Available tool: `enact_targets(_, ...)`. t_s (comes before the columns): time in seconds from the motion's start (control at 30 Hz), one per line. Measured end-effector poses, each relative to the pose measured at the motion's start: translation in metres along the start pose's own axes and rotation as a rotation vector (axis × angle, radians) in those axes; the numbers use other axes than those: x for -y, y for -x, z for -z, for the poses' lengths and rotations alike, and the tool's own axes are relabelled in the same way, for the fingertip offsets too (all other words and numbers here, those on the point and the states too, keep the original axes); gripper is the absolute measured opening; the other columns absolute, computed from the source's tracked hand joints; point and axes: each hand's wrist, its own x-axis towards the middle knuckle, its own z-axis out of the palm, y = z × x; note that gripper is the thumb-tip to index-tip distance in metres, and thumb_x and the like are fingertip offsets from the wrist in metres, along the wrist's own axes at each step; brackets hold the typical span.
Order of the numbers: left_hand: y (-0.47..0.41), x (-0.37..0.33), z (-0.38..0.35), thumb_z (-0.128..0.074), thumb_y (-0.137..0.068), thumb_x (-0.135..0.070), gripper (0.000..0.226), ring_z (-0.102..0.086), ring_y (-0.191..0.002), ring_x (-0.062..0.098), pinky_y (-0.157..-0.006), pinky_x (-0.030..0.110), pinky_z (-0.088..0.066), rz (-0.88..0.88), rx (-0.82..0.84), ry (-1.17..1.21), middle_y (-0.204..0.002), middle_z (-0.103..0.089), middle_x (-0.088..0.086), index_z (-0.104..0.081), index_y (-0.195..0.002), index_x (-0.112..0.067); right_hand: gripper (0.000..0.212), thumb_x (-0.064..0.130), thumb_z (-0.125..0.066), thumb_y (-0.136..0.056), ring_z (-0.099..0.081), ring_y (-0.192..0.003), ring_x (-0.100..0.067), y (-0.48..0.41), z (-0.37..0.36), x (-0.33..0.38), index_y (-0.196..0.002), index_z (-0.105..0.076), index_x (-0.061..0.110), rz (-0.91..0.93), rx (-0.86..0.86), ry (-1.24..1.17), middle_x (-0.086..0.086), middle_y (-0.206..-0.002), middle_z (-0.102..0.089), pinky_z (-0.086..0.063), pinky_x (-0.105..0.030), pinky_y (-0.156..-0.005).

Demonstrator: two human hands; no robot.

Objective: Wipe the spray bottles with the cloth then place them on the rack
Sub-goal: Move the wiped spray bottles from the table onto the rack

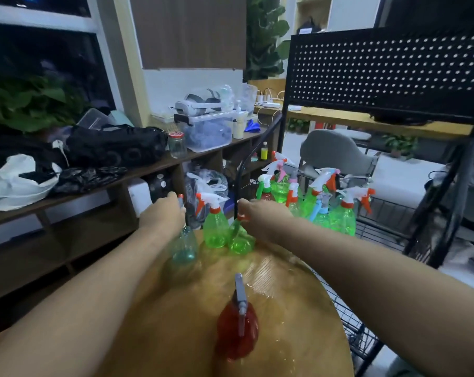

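Though alone, red bottle (237, 331) well inside table edge (318, 295).

Three spray bottles stand in a row at the far edge of the tabletop (176, 308). The left bottle (185, 247) is under the left hand (162, 214), which holds its top. The right bottle (240, 240) is under the right hand (257, 217), which holds its top. The middle bottle (215, 227) stands between the two hands, just beside the right bottle. A fourth bottle (237, 330) is alone, nearer the person than both hands, between the forearms. Beyond and right of the right hand, a cluster of bottles (325, 205) stands on the rack (380, 72) beside the tabletop. Left of the left hand runs a shelf unit (159, 164) with a bag (116, 145) on top.
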Motion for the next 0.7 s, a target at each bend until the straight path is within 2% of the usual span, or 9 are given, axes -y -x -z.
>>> enact_targets(0.1, -0.003, 0.007, -0.005, -0.045, -0.11, -0.03, 0.02, -0.063, -0.098, 0.039, -0.077, 0.041, -0.048, -0.001, -0.017, 0.033, -0.114, -0.067, 0.016, -0.054, -0.109, -0.012, 0.007, 0.023, -0.054, -0.104, -0.066, -0.086, -0.032, 0.003, -0.005, -0.005, -0.111, -0.054, 0.026, 0.018, -0.056, 0.003, -0.002, -0.101, -0.068, -0.052, -0.039, -0.061)
enact_targets(0.17, -0.001, 0.01, -0.007, -0.047, -0.109, -0.028, 0.018, -0.063, -0.098, 0.04, -0.077, 0.042, -0.049, 0.006, -0.035, 0.048, -0.111, -0.067, 0.016, -0.054, -0.11, -0.011, 0.016, 0.015, -0.057, -0.1, -0.066, -0.081, -0.03, 0.006, -0.005, -0.01, -0.105, -0.053, 0.029, 0.022, -0.071, 0.005, 0.001, -0.094, -0.067, -0.055, -0.039, -0.059)
enact_targets(0.23, 0.002, 0.01, -0.003, -0.046, -0.109, -0.027, 0.016, -0.062, -0.095, 0.039, -0.075, 0.042, -0.049, 0.004, -0.046, 0.069, -0.107, -0.067, 0.015, -0.052, -0.108, -0.012, 0.021, 0.012, -0.058, -0.099, -0.066, -0.081, -0.029, 0.011, -0.001, -0.018, -0.105, -0.053, 0.032, 0.038, -0.081, -0.016, 0.003, -0.091, -0.066, -0.052, -0.037, -0.056)
enact_targets(0.33, 0.012, 0.006, 0.017, -0.049, -0.107, -0.026, 0.013, -0.058, -0.088, 0.038, -0.073, 0.041, -0.046, 0.003, -0.083, 0.08, -0.103, -0.067, 0.015, -0.051, -0.103, -0.014, 0.018, 0.018, -0.052, -0.101, -0.066, -0.083, -0.029, 0.021, 0.021, -0.03, -0.107, -0.058, 0.034, 0.046, -0.081, -0.064, 0.002, -0.094, -0.069, -0.057, -0.04, -0.064)
enact_targets(0.4, 0.021, 0.0, 0.035, -0.052, -0.105, -0.024, 0.011, -0.06, -0.091, 0.04, -0.073, 0.04, -0.042, -0.009, -0.112, 0.061, -0.105, -0.067, 0.015, -0.053, -0.107, -0.014, 0.02, 0.02, -0.048, -0.104, -0.066, -0.086, -0.028, 0.031, 0.037, -0.04, -0.109, -0.062, 0.033, 0.046, -0.093, -0.128, 0.002, -0.097, -0.072, -0.057, -0.039, -0.07)
enact_targets(0.5, 0.036, -0.018, 0.061, -0.054, -0.103, -0.021, 0.01, -0.063, -0.1, 0.04, -0.075, 0.039, -0.04, -0.061, -0.173, 0.063, -0.099, -0.062, 0.01, -0.057, -0.111, -0.015, 0.018, 0.021, -0.051, -0.104, -0.062, -0.082, -0.023, 0.05, 0.058, -0.056, -0.104, -0.061, 0.036, 0.03, -0.127, -0.168, 0.004, -0.094, -0.072, -0.051, -0.036, -0.067)
enact_targets(0.63, 0.062, -0.054, 0.083, -0.054, -0.1, -0.026, 0.008, -0.053, -0.085, 0.033, -0.074, 0.04, -0.043, -0.109, -0.187, 0.097, -0.096, -0.061, 0.007, -0.056, -0.106, -0.021, 0.02, 0.024, -0.052, -0.104, -0.061, -0.082, -0.022, 0.075, 0.081, -0.081, -0.096, -0.054, 0.042, 0.01, -0.157, -0.192, 0.007, -0.091, -0.071, -0.039, -0.032, -0.061)
enact_targets(0.7, 0.076, -0.076, 0.09, -0.054, -0.1, -0.029, 0.007, -0.052, -0.085, 0.032, -0.074, 0.04, -0.044, -0.145, -0.176, 0.114, -0.1, -0.065, 0.007, -0.055, -0.105, -0.024, 0.018, 0.026, -0.053, -0.102, -0.064, -0.086, -0.023, 0.091, 0.091, -0.092, -0.096, -0.055, 0.043, -0.008, -0.165, -0.203, 0.009, -0.093, -0.073, -0.05, -0.034, -0.068)
